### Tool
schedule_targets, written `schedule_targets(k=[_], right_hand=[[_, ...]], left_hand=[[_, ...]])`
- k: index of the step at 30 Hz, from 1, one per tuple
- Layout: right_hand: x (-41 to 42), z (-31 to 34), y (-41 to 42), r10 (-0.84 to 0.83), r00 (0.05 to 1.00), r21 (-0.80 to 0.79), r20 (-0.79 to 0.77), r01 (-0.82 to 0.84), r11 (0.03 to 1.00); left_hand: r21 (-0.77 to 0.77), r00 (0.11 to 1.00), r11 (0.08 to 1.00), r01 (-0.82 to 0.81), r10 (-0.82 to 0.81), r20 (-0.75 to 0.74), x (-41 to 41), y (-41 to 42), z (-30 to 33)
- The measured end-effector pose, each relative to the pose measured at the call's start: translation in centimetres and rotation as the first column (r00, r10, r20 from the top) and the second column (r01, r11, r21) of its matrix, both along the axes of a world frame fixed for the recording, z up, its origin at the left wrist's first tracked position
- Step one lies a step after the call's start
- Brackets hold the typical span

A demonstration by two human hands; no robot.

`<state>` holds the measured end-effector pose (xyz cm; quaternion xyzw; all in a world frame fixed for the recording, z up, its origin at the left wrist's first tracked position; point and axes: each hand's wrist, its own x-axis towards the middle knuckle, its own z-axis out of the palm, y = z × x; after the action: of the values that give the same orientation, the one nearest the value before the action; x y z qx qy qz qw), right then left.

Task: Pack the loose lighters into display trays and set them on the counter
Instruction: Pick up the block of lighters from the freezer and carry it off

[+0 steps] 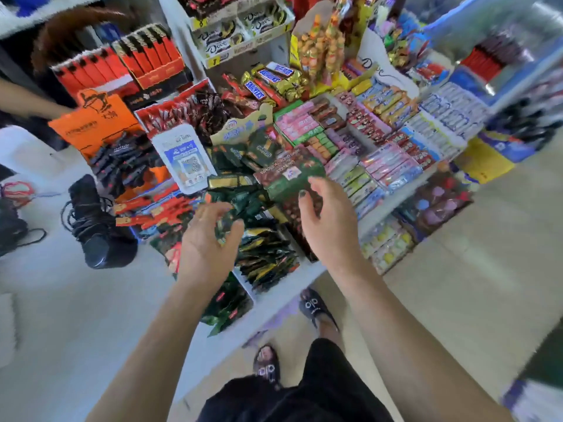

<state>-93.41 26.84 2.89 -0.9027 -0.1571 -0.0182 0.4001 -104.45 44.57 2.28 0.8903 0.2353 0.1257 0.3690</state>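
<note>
Two display trays of upright orange-red lighters (91, 71) (152, 56) stand at the back left. In front of them an open orange tray (91, 123) holds a pile of black lighters (125, 162). Loose red lighters (152, 211) lie flat on the counter just below that tray. My left hand (207, 239) hovers right of the loose red lighters, above dark green packets, fingers loosely curled and holding nothing. My right hand (326, 214) hangs relaxed over a green chocolate box (289, 178), with nothing in its grasp.
Another person's arm (27, 99) reaches in at the far left. A black device with cables (97, 233) sits on the white counter (76, 315). A QR-code placard (182, 156) stands mid-counter. Candy bars and gum fill the shelves (396, 132) to the right.
</note>
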Motion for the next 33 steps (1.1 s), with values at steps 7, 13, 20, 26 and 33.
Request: schedule_targets(k=[7,13,20,26,33], right_hand=[[-5.9,-0.2,-7.4,-0.327,0.945,0.010,-0.007,0.327,0.945],[-9.0,-1.0,-14.3,-0.516,0.852,0.027,-0.089,0.520,0.854],[-13.4,-3.2,-22.8,-0.655,0.726,0.046,-0.208,0.676,0.735],[-15.6,-5.8,-29.6,-0.685,0.658,0.028,-0.314,0.727,0.686],[-16.0,-8.9,-37.6,-0.656,0.636,-0.086,-0.407,0.688,0.721]], left_hand=[[0.040,0.953,0.954,0.297,-0.299,0.049,-0.8,-5.0,-0.3],[0.025,0.881,0.882,0.471,-0.472,0.042,0.6,-11.7,-0.7],[-0.040,0.818,0.817,0.575,-0.576,-0.005,1.6,-19.8,-1.8],[-0.147,0.826,0.830,0.538,-0.554,-0.105,1.8,-26.5,-3.2],[-0.236,0.786,0.849,0.474,-0.528,-0.321,1.9,-31.8,-6.2]])
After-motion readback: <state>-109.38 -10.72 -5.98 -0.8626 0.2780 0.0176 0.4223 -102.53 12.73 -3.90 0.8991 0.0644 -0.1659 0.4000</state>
